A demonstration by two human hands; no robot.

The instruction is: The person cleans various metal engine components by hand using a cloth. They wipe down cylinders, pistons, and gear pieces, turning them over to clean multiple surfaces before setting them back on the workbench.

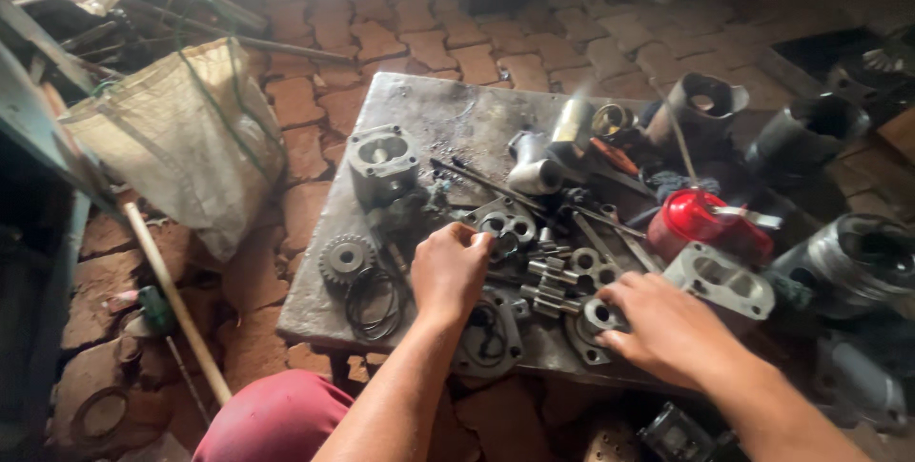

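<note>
here the left hand [448, 271] has its fingers curled together over a small metal pump plate [508, 228], while the right hand [667, 328] rests loosely bent fingertips on a round bushing [602, 314]. gear shafts [553, 286] lie between them on the metal slab [448, 119], a red cap [691, 219] beyond.

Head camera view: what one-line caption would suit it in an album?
Left hand and right hand among gears and pump parts on a metal slab.

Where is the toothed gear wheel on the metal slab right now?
In the head view, the gear wheel lies near the slab's left edge, left of the left hand, just above the black rubber rings and below the pump housing.
</note>
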